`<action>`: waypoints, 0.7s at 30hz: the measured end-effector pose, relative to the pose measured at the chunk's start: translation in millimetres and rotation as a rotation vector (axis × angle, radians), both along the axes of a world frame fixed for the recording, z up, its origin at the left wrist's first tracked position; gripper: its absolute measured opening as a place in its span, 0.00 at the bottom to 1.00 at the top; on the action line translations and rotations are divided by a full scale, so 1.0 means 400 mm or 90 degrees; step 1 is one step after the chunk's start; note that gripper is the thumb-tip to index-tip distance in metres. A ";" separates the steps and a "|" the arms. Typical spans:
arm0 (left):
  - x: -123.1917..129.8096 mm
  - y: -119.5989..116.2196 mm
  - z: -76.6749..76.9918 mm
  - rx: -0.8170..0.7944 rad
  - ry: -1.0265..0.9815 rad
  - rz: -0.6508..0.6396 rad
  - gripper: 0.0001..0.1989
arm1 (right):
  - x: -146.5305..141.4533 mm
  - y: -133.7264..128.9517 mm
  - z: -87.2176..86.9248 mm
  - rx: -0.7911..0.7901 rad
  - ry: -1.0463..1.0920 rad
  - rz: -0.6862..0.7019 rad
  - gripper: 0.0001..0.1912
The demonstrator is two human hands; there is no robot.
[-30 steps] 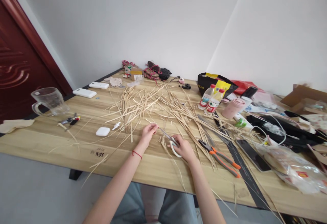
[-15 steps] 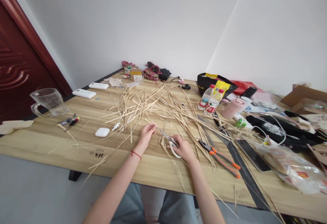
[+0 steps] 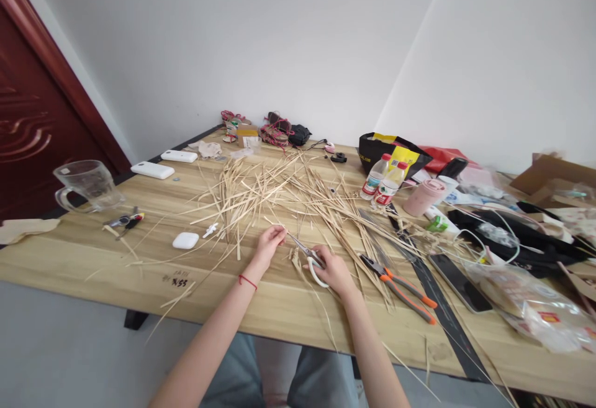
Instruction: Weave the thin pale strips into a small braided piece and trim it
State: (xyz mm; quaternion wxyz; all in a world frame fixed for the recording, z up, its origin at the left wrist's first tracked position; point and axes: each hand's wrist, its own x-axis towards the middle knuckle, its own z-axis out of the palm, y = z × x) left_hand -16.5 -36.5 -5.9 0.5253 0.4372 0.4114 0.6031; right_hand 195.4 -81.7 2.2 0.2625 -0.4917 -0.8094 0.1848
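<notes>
My right hand (image 3: 329, 268) is wrapped round the handles of a pair of scissors (image 3: 315, 264) with white grips. Their narrow metal blades point up and left, with the tips close to my left fingers. My left hand (image 3: 270, 245), a red cord round its wrist, pinches the end of a thin pale strip (image 3: 269, 220) that looks like bamboo or straw. Whether the blades touch the strip is too small to tell. Just beyond both hands lies a loose heap of the same strips (image 3: 254, 190). A small frayed bundle (image 3: 296, 259) rests between the hands.
Orange-handled pliers (image 3: 399, 288) and a phone (image 3: 460, 282) lie to the right. Two red-capped bottles (image 3: 384, 181), a pink cup (image 3: 423, 198) and a black bag (image 3: 372, 147) stand behind them. Leftward are a white case (image 3: 185, 241), a glass mug (image 3: 88, 185) and small tools (image 3: 125, 220).
Almost nothing differs. The view has shifted very slightly, while both hands, the scissors and the strip keep their places.
</notes>
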 end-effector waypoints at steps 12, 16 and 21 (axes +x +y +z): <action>-0.001 0.003 -0.007 0.000 0.007 0.004 0.15 | 0.000 0.001 -0.004 -0.001 0.000 0.004 0.18; -0.001 0.003 -0.008 -0.003 0.003 0.004 0.15 | 0.000 0.002 -0.004 -0.005 0.002 0.002 0.18; 0.000 0.004 -0.009 -0.009 -0.011 0.000 0.13 | -0.001 0.001 -0.004 -0.013 0.008 0.000 0.18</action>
